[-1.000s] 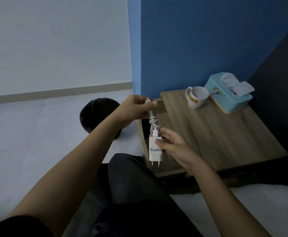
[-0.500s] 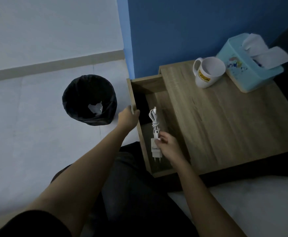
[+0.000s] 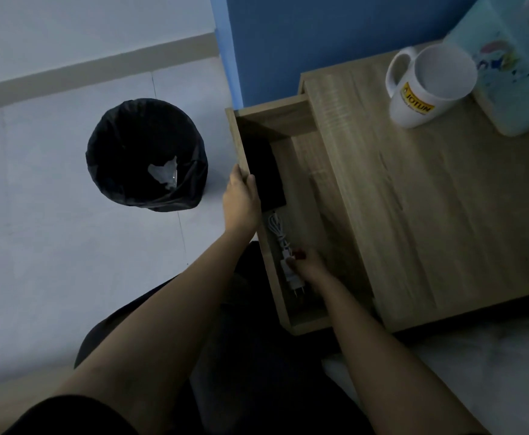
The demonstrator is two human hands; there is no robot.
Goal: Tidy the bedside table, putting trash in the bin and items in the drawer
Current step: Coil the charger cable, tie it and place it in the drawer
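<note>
L hand point(image 3: 241, 196): fingers curled over the long front wall of the drawer point(image 3: 274, 120) and gripping it, prob. to keep the drawer out and steady while the other hand works inside.
R hand point(image 3: 312, 266): down inside the drawer, fingers pinching the body of the white charger point(image 3: 290, 271); not let go yet.
Charger pos.: low in the drawer, along the front wall, pins toward the person. Its coiled cable point(image 3: 277, 229) runs away toward a flat black item point(image 3: 264, 174). Cannot tell if it already rests on the drawer floor.
Charger vs. hands: in R hand; just beside L wrist, with the drawer wall between.
Why drawer: I judge it an item, not trash, so not for the bin point(image 3: 147, 155).
On table point(image 3: 429, 215): mug point(image 3: 429, 86) and tissue box point(image 3: 508, 73), well apart from both hands.
</note>
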